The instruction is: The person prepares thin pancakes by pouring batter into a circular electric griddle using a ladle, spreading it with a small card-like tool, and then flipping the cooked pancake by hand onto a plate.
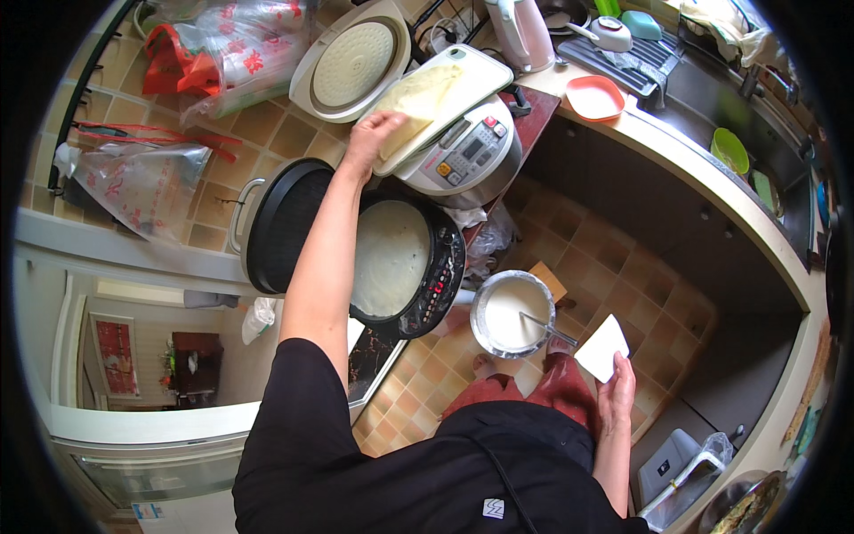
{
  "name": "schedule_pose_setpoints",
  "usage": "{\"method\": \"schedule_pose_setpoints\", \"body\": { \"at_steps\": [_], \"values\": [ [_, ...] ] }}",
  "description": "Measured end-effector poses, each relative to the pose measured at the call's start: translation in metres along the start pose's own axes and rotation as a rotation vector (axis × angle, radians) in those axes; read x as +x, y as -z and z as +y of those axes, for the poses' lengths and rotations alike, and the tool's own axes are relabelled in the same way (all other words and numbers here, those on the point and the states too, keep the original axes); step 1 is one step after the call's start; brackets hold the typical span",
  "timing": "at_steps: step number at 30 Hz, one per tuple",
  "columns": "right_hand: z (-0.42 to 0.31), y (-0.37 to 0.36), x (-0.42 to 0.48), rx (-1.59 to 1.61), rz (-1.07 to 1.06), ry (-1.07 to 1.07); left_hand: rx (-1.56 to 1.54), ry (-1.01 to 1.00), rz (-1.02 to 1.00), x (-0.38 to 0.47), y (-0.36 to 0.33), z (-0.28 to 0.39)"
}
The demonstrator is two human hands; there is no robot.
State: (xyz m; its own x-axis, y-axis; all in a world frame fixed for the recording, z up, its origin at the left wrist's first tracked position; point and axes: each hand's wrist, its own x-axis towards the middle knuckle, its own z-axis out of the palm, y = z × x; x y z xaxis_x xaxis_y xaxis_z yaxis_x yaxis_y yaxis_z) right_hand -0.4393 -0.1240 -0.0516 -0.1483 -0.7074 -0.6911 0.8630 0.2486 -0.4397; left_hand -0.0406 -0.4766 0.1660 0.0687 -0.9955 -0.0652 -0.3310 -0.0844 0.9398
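With my left hand (377, 137) I pinch the near edge of a thin pale flatbread (421, 100), which lies on a white cutting board (484, 73) resting over a rice cooker (467, 157). My right hand (618, 390) grips a white flat scraper (604, 347) by its corner, out to the right. A round sheet of batter (390, 257) covers the black plate of an electric griddle (437, 294), whose lid (287, 227) is raised. Between my hands, lower down, a metal pot (479, 327) of white batter (510, 310) holds a metal-handled utensil (564, 336).
Beyond the griddle are an open white lid (353, 70) and plastic bags (247, 60). A pink kettle (524, 33) and an orange-rimmed dish (595, 98) stand on the counter, near a sink (707, 93) at the upper right. Tiled floor (587, 267) lies below.
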Motion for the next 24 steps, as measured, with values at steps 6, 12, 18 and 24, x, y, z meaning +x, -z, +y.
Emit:
{"method": "schedule_pose_setpoints", "body": {
  "at_steps": [6,12,18,24],
  "values": [
    [0.003,0.014,0.006,-0.012,0.015,0.021,0.608,-0.607,-0.263,-0.010,-0.013,0.020],
    [0.007,0.020,0.007,-0.103,-0.025,0.044,0.597,-0.523,-0.093,0.016,-0.028,-0.021],
    [-0.002,0.014,-0.003,-0.130,0.023,0.048,1.052,-0.615,-0.026,-0.003,-0.067,-0.012],
    [-0.001,0.016,0.007,-0.272,-0.013,0.010,0.927,-0.799,0.033,-0.057,-0.070,0.015]
  ]
}}
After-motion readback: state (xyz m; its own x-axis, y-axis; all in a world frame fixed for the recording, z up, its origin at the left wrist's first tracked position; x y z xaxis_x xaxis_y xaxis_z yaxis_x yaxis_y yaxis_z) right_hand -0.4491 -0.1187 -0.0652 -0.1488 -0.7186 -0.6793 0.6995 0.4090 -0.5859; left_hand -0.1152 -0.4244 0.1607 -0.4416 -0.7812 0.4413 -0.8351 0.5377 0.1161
